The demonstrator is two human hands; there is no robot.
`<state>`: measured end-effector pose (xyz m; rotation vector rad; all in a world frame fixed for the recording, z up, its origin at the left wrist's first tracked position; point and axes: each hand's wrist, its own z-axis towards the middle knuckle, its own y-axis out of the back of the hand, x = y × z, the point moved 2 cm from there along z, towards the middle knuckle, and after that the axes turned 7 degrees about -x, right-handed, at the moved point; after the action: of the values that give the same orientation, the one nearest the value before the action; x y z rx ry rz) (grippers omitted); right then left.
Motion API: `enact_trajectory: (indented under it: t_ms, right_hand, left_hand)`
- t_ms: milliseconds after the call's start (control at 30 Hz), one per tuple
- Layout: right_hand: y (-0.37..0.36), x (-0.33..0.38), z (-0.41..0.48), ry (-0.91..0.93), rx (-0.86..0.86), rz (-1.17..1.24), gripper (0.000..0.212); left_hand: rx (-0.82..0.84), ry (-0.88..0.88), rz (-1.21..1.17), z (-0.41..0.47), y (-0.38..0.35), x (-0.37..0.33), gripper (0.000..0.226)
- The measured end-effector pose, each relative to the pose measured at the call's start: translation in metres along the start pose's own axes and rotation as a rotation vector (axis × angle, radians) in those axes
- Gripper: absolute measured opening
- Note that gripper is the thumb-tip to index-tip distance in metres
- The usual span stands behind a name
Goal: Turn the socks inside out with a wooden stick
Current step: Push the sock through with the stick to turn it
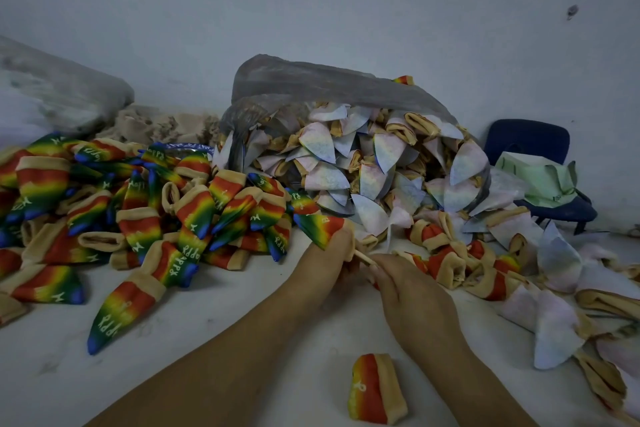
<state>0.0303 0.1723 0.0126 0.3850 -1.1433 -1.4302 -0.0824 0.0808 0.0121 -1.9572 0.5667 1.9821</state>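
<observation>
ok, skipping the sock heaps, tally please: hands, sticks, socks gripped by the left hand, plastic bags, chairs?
Hands: 2, left hand, right hand
Sticks: 1, wooden stick
Socks in left grip: 1, rainbow sock
Plastic bags: 2, centre bag, left bag
Chairs: 1, blue chair
Total: 7

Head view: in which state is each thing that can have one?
Plastic bag, open, lying on its side, contents spilling out.
Held sock, rainbow side out, gripped by left hand.
Wooden stick, pinched by right hand.
Sock pile, rainbow side out.
Bag socks, pale side out.
</observation>
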Motion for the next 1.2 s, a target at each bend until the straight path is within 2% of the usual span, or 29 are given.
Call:
enact_trajectory:
  t_ms: [100,200,267,333,467,600,700,767,933,1033,1200]
  right_hand:
    - [-0.003,0.003,0.0,-0.001,0.004,0.008,0.029]
    - [-0.005,0.006,-0.002,0.007,0.014,0.004,0.028]
    - [-0.007,0.007,-0.002,0.021,0.035,-0.025,0.029]
    - [-0.007,0.007,-0.002,0.013,0.05,-0.025,0.029]
    - [-0.006,0.004,-0.001,-0.048,0.045,0.051,0.029]
    - [-0.006,0.006,0.001,-0.062,0.024,0.155,0.03]
    - [-0.005,0.005,0.002,-0.084,0.019,0.19,0.029]
    - [-0.005,0.003,0.003,-0.102,0.014,0.226,0.028]
    - [-0.003,0.002,0.004,-0.128,0.002,0.33,0.024]
    - [-0.004,0.0,0.004,-0.13,-0.002,0.347,0.024]
    - [-0.001,-0.004,0.006,-0.161,-0.036,0.388,0.02]
  left_hand:
    - [-0.104,0.047,-0.136,0.002,0.003,-0.002,0.017]
    - [-0.121,-0.002,-0.375,0.006,0.004,0.005,0.052]
    - [-0.089,-0.067,-0.446,0.008,0.003,0.007,0.046]
    - [-0.107,-0.088,-0.402,0.007,0.004,0.006,0.04]
    - [-0.181,-0.004,-0.299,0.005,0.002,0.007,0.027]
    - [-0.157,-0.13,-0.198,0.006,0.001,0.0,0.031]
    - [-0.16,-0.054,-0.341,0.001,0.0,-0.01,0.078]
    - [-0.135,-0.029,-0.453,-0.002,0.0,-0.013,0.091]
    - [-0.11,-0.163,-0.317,0.002,0.004,-0.001,0.057]
    - [-0.136,-0.215,-0.223,0.006,0.009,0.001,0.022]
    - [-0.152,-0.181,-0.23,0.007,0.017,0.0,0.01]
